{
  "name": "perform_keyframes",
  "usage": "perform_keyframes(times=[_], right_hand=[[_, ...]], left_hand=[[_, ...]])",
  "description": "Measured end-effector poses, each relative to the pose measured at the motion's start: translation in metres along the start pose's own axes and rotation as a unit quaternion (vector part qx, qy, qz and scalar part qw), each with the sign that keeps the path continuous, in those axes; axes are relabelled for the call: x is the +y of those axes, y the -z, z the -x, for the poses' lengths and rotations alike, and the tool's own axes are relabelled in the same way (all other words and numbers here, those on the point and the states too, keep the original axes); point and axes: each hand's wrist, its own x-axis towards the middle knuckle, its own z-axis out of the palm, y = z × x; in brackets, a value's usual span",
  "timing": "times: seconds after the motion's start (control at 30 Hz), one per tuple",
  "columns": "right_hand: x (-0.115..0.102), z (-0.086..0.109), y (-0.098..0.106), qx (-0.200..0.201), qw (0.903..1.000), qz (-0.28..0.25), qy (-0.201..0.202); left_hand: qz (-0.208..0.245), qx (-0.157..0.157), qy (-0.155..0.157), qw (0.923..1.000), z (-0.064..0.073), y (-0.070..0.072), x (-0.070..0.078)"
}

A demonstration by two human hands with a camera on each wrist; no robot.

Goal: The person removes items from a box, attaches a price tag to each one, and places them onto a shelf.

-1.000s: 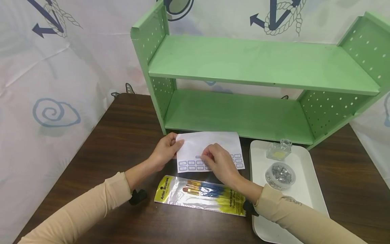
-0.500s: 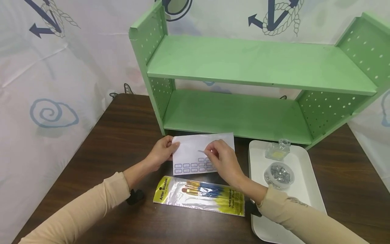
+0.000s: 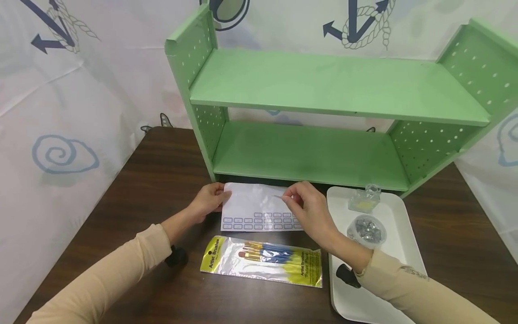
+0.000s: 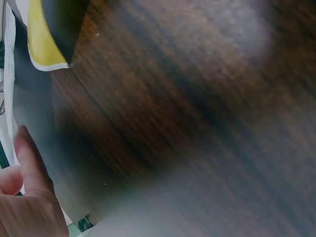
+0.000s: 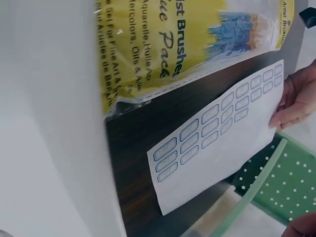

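My left hand [image 3: 207,202] grips the left edge of a white sheet of blue-bordered labels [image 3: 244,198], thumb on top. The labels sit in rows along the sheet's near side; its far part is bare. Over the right part of the sheet, my right hand [image 3: 311,213] pinches a small label [image 3: 278,196] between thumb and fingertips, held off the sheet. In the right wrist view the label sheet [image 5: 217,153] shows its rows clearly, with part of my right hand [image 5: 303,226] in the corner. The left wrist view catches only my left thumb and fingers [image 4: 33,170].
A pack of artist brushes [image 3: 263,261] lies in front of the sheet. To the right, a white tray [image 3: 398,256] holds a clear glass bottle [image 3: 364,201] and a round tub [image 3: 367,230] of silvery pieces. Behind stands a green shelf [image 3: 307,155] on the dark wooden table [image 3: 162,166].
My right hand has lifted the small label off the sheet and moved rightward with it. The sheet has shifted slightly left in my left hand, and the head view has turned a little.
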Motion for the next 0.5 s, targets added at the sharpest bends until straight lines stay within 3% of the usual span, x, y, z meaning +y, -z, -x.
perform_keyframes(times=[0.13,0.27,0.5], right_hand=[[0.002,0.001,0.002,0.001,1.0000,0.003,0.008],[0.003,0.002,0.004,0.007,0.9997,0.008,0.023],[0.003,0.003,0.007,0.010,0.9990,0.015,0.040]], left_hand=[[-0.048,0.015,-0.017,0.9986,0.002,0.001,0.001],[-0.106,0.038,-0.052,0.9923,0.009,0.003,0.003],[-0.175,0.086,-0.143,0.9702,0.026,-0.002,0.017]])
